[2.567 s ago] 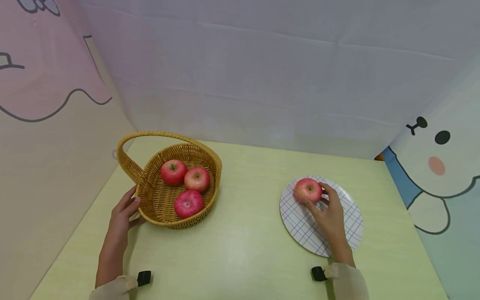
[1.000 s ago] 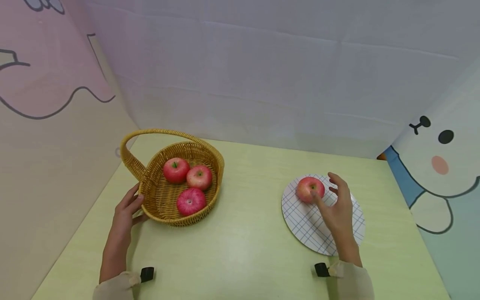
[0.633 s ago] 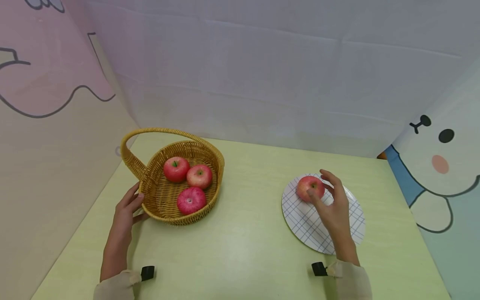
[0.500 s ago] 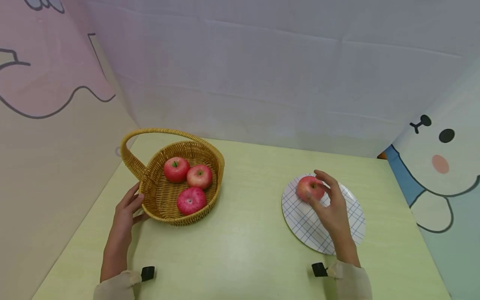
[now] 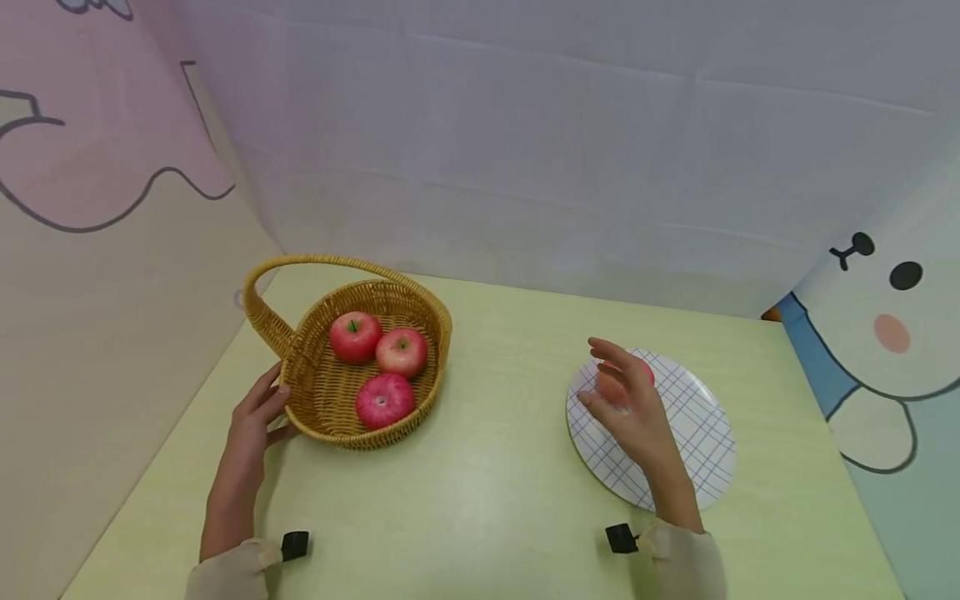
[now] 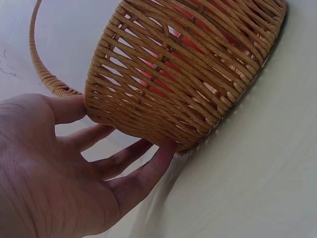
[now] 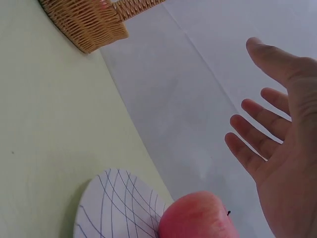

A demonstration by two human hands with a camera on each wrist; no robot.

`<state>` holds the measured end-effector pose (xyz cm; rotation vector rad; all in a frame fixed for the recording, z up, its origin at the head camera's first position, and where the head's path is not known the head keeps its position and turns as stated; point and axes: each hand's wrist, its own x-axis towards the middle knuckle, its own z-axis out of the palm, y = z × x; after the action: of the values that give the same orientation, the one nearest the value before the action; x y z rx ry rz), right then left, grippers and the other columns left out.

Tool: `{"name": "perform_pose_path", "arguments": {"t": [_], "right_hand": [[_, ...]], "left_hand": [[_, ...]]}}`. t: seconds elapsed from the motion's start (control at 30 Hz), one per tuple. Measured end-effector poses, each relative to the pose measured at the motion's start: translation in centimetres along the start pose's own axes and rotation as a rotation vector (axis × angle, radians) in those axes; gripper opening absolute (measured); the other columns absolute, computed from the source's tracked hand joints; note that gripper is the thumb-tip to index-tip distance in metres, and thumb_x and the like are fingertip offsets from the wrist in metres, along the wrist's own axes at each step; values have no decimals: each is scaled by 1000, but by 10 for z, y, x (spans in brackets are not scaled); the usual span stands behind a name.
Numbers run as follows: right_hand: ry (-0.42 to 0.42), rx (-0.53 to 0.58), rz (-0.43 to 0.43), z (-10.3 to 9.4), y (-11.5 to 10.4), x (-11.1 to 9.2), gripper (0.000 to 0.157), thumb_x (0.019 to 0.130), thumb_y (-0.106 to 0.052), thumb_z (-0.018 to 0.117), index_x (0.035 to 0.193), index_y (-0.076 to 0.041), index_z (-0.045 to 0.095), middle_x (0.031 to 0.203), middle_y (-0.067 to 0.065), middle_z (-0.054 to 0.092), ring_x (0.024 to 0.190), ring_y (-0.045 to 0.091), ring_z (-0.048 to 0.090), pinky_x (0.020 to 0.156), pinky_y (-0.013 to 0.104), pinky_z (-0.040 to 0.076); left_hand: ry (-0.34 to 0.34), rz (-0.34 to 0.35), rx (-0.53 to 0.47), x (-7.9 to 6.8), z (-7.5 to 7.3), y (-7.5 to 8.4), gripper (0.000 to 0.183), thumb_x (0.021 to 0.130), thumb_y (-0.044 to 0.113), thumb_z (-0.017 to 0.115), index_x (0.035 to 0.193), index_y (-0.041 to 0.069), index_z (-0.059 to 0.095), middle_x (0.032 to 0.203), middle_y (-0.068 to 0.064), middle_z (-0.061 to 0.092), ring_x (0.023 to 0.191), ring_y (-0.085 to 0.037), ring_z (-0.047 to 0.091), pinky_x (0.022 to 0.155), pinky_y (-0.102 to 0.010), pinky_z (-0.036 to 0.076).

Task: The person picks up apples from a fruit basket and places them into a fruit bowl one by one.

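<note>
A wicker basket (image 5: 315,417) with a tall handle stands on the left of the table, holding three red apples (image 5: 385,401). My left hand (image 5: 251,421) rests against its near left side. In the left wrist view the fingers of that left hand (image 6: 64,163) spread along the woven wall, tips touching it. My right hand (image 5: 637,417) hovers over a white checked plate (image 5: 697,442), fingers loosely extended, nothing in them. One red apple (image 7: 198,218) lies on that plate, partly hidden behind the hand in the head view; the right wrist view shows it apart from the hand.
A pale yellow-green table (image 5: 495,467) lies between basket and plate. A white cloth backdrop (image 5: 487,167) rises at its back edge, with cartoon-printed panels (image 5: 862,350) on both sides.
My right hand, earlier holding the apple on the plate, has let go and moved left across it, up from the plate. The left hand stays at the basket.
</note>
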<state>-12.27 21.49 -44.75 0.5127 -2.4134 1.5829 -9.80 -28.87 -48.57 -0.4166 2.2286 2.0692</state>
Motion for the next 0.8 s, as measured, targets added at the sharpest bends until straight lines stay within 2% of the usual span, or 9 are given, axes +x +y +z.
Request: {"name": "perform_pose_path", "arguments": {"t": [0.2, 0.3, 0.5, 0.63, 0.8], "right_hand": [[-37, 69, -90, 19, -21, 8, 72, 81, 9, 73, 145, 1, 42, 147, 18, 48, 134, 34, 45, 113, 29, 41], [-58, 78, -118, 27, -29, 12, 71, 80, 9, 74, 143, 5, 43, 145, 21, 49, 132, 39, 45, 113, 32, 41], [-100, 80, -92, 40, -38, 15, 68, 82, 3, 75, 143, 3, 44, 146, 16, 50, 134, 34, 47, 113, 39, 40], [-134, 92, -86, 49, -43, 14, 68, 83, 0, 76, 143, 1, 45, 147, 10, 50, 136, 28, 46, 114, 41, 39], [-154, 87, -138, 66, -27, 12, 73, 83, -5, 78, 147, -9, 44, 149, 2, 48, 138, 22, 46, 114, 35, 40]], "left_hand": [[-28, -14, -16, 1, -3, 0, 61, 102, 42, 50, 157, 32, 25, 149, -2, 40, 104, 11, 58, 76, -19, 56], [-47, -23, -32, 2, -4, 1, 61, 102, 41, 50, 157, 32, 24, 149, 1, 40, 104, 11, 59, 77, -20, 56], [-61, -33, -57, 1, -6, 3, 63, 102, 39, 52, 157, 31, 25, 133, 14, 50, 101, 9, 62, 75, -21, 57], [-57, -50, -53, -1, -6, 6, 64, 100, 40, 54, 157, 30, 25, 135, 15, 52, 100, 8, 63, 75, -22, 57], [-55, -52, -61, -2, -8, 6, 67, 100, 39, 56, 157, 28, 24, 133, 17, 55, 99, 7, 65, 74, -22, 58]]}}
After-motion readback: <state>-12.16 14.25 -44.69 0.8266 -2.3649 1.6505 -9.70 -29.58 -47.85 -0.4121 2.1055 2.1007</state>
